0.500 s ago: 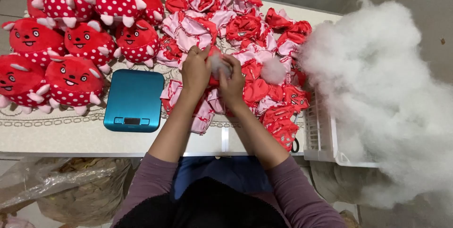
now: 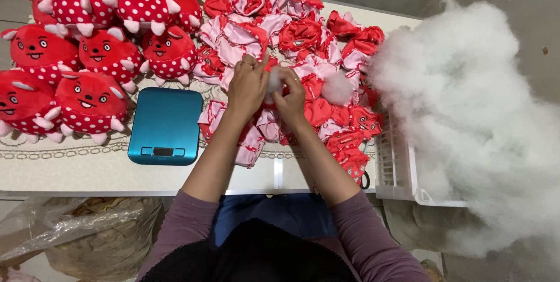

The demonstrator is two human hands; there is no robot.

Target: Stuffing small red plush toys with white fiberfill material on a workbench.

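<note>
Together, white stuffing tuft (image 2: 274, 79) between both hands' fingers (image 2: 255, 67)

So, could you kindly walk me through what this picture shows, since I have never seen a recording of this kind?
There is no machine here: a camera worn on a person's head looks down at their own two bare hands. The left hand and the right hand meet over a table and together pinch a small tuft of white stuffing above a red fabric skin. A pile of unstuffed red and pink skins lies beneath them. To the left sit finished red dotted plush toys and a blue kitchen scale. On the right, a large heap of white stuffing spills over a white basket.
</note>
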